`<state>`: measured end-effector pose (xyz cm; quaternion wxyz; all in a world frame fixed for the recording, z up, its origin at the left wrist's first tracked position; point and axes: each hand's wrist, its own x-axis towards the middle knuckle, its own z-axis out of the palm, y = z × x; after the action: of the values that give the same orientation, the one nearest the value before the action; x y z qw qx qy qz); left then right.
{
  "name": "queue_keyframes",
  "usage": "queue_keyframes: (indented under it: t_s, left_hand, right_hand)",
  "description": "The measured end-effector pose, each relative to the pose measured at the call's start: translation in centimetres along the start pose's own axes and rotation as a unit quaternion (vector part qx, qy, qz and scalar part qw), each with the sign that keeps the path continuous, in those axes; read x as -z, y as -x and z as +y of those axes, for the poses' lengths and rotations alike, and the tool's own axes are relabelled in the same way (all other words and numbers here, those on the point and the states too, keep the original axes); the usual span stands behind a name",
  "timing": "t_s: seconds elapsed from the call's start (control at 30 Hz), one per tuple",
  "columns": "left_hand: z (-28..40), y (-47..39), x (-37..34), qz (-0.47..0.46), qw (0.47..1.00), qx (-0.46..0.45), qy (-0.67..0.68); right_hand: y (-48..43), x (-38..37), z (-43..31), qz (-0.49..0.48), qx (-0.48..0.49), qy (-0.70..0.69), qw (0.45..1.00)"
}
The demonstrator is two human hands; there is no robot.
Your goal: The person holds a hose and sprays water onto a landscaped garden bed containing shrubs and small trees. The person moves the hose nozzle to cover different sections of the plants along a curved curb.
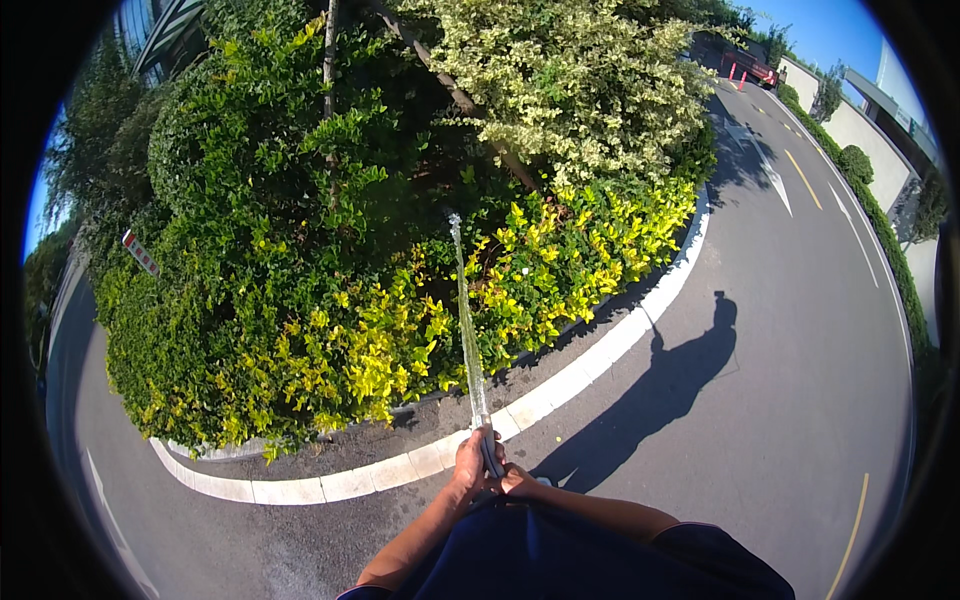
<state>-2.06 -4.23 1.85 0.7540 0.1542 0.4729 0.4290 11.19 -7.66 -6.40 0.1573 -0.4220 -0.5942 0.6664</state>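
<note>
My left hand [471, 459] is closed around the front part of a grey hose [490, 450], near its outlet. Just behind it, my right hand [514, 478] grips the same hose close to my body. A clear stream of water [468, 330] shoots from the outlet, away from me and over the yellow-green hedge [382, 367]. The far end of the stream breaks up in front of the dark gap between the shrubs. The rest of the hose is hidden by my hands and my dark blue shirt.
A pale stone kerb [427, 461] curves around the planted bed. Wooden poles [450, 86] lean among the shrubs, and a small sign [140, 253] stands at the left. My shadow [660, 390] falls on the asphalt road [795, 375]. Red posts [742, 81] and a red vehicle are far off.
</note>
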Motion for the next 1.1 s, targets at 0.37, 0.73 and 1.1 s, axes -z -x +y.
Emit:
queue_keyframes:
  t_s: [0.37, 0.73, 1.1]
  left_hand:
    - [0.2, 0.5, -0.9, 0.030, 0.999, -0.035, -0.007]
    - [0.8, 0.9, -1.3, 0.073, 0.994, -0.058, -0.062]
    - [0.0, -0.1, -0.3, 0.109, 0.987, -0.097, -0.073]
  right_hand:
    - [-0.3, -0.2, 0.6, 0.027, 0.032, -0.021, 0.999]
    - [-0.6, 0.1, 0.2, 0.009, 0.001, -0.020, 1.000]
    - [0.1, 0.4, -1.8, -0.019, -0.013, -0.042, 0.999]
